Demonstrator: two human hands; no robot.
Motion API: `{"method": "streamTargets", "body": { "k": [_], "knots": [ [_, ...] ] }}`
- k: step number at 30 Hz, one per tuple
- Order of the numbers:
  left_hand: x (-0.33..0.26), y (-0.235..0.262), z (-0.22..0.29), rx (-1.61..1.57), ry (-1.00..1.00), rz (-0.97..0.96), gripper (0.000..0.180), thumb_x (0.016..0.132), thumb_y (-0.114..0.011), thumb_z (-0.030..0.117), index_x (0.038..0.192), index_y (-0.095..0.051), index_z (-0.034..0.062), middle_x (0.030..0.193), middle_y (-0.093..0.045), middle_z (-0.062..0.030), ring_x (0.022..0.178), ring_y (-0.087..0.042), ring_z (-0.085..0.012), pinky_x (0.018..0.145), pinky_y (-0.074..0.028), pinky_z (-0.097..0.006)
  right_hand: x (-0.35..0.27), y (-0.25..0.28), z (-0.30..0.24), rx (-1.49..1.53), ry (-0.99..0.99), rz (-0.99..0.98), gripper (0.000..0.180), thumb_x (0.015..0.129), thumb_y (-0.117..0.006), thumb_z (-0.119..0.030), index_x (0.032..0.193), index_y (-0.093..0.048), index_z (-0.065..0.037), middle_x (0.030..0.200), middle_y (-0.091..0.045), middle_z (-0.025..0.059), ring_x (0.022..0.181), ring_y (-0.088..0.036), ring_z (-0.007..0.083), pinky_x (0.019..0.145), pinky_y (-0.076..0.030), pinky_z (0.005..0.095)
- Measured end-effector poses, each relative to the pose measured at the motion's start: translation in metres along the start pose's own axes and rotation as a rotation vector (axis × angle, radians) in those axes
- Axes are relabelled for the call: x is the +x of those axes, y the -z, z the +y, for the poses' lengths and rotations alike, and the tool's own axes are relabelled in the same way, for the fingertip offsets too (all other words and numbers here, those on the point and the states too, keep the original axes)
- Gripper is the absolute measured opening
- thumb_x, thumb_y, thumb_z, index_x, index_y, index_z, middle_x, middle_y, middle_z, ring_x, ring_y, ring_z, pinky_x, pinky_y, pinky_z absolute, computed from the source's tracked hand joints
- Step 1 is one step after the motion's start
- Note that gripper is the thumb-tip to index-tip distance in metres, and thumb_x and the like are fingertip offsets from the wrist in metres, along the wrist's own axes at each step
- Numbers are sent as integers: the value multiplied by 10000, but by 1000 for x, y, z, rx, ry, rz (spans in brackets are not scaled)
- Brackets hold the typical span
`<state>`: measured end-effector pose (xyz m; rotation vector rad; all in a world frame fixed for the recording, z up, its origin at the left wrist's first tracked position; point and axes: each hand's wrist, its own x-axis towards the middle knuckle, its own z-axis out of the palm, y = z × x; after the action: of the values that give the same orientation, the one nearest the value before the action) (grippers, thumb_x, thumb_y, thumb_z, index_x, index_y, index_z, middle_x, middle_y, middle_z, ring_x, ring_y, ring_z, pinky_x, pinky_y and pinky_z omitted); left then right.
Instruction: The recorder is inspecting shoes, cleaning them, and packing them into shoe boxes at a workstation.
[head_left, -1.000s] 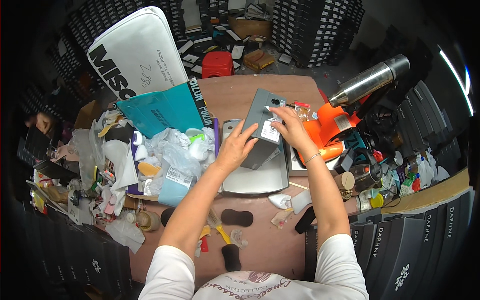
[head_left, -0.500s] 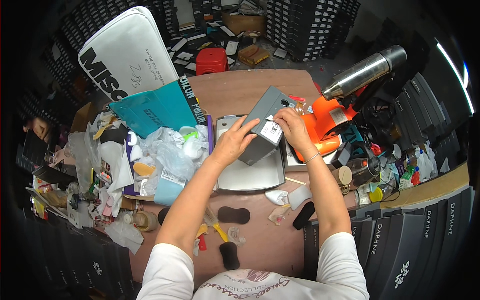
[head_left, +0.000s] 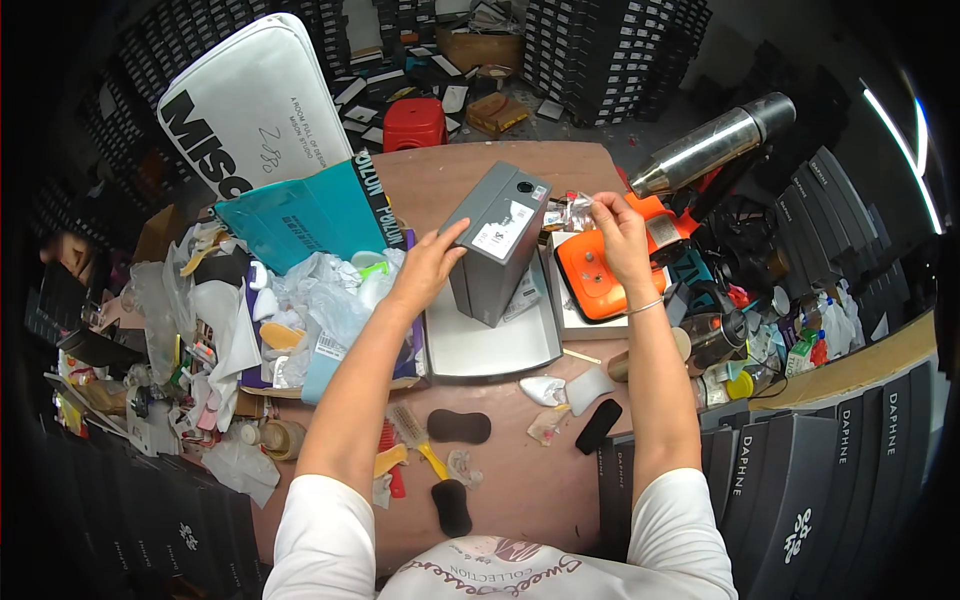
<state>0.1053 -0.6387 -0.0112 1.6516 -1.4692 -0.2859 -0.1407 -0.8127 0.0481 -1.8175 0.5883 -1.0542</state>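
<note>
**Both hands up at the grey box**

Right now the person leans over a cluttered brown table, both forearms reaching away from the body. The left hand rests against the near side of a grey box, fingers held together and laid flat along its edge, thumb apart. The box stands tilted on one end inside a shallow grey lid, a white label on its upper face.

The right hand is raised just beside the box's top right corner, thumb and fingertips pinching a small crinkled piece of clear wrap; the other fingers curl in loosely. Under that hand sits an orange tool on a white tray.

To the left lies a teal bag beside a heap of plastic bags and scraps. A silver flask-shaped cylinder points in from the upper right. Nearer the person, dark insoles, a small brush and red-handled bits are scattered on the wood. Black boxes stack up on the right, and a red stool stands beyond the table.
</note>
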Motion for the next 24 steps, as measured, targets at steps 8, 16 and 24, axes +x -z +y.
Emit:
{"method": "streamTargets", "body": {
  "k": [8, 16, 24],
  "knots": [
    [-7, -15, 13, 70, 25, 53, 434, 931, -614, 161, 1356, -529, 175, 1144, -574, -211, 1028, -582, -394, 867, -486, -412, -31, -8, 29, 40, -417, 102, 342, 953, -621, -303, 1000, -598, 34, 881, -606, 60, 764, -595, 127, 662, -526, 237],
    [-23, -24, 26, 175, 18, 124, 435, 934, -604, 253, 1360, -522, 219, 1123, -570, -207, 930, -618, -410, 772, -515, -462, -88, -61, 61, 357, -330, 55, 326, 917, -684, -186, 1086, -469, -8, 899, -610, 67, 759, -617, 115, 633, -541, 252],
    [-40, -28, 45, 300, 82, 169, 489, 870, -697, 291, 1333, -568, 201, 1038, -548, -162, 870, -620, -334, 728, -520, -418, -105, -60, 46, 292, -346, 242, 231, 982, -592, -225, 848, -562, -39, 731, -587, -10, 602, -550, 54, 556, -467, 197]
  ]
}}
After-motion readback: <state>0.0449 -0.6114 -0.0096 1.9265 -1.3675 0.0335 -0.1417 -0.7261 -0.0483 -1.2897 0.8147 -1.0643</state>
